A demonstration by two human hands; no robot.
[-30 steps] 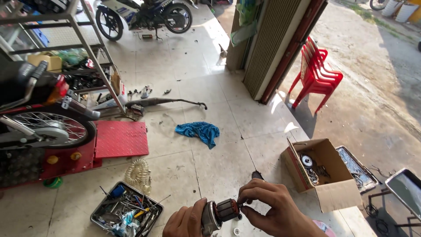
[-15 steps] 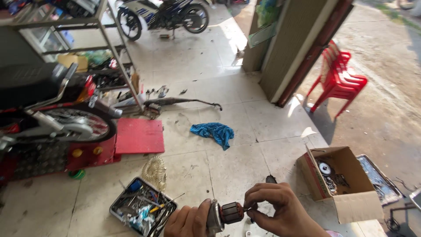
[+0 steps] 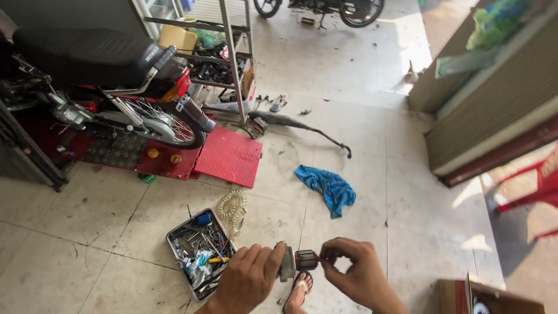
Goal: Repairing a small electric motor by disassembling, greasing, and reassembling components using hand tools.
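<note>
Here, held over the tiled floor (image 3: pixel 378 116), above a sandalled foot (image 3: pixel 299 291):

Left hand (image 3: pixel 250 279): curled around the pale outer end of a small motor armature (image 3: pixel 297 261), fingers (image 3: pixel 268 259) closed over the top, thumb hidden beneath.

Right hand (image 3: pixel 354 273): pinched shut on the thin shaft tip at the armature's other end, thumb and forefinger only; remaining fingers loosely folded, holding nothing else.

Armature position: level between both hands, copper-coloured winding section exposed in the gap, well above the floor.

Drop risk: probably the weakest point, given the narrow pinch on the shaft; a slip there likely tips the part down onto the foot or the hard tiles, with possible damage to the windings.

Grease risk: hands look grimy; cannot tell whether oily, but a slick grip would worsen the hold.

Tool tray (image 3: pixel 200 256): just beside the left wrist, crowded with small tools; an elbow swing could knock it and scatter the contents.

Coiled hose (image 3: pixel 231 206): near the tray, a likely snag underfoot.

Blue rag (image 3: pixel 328 189): well apart on the tiles, out of reach for wiping.

Motorcycle (image 3: pixel 104 81): on the red lift platform (image 3: pixel 229 157), well apart.
</note>
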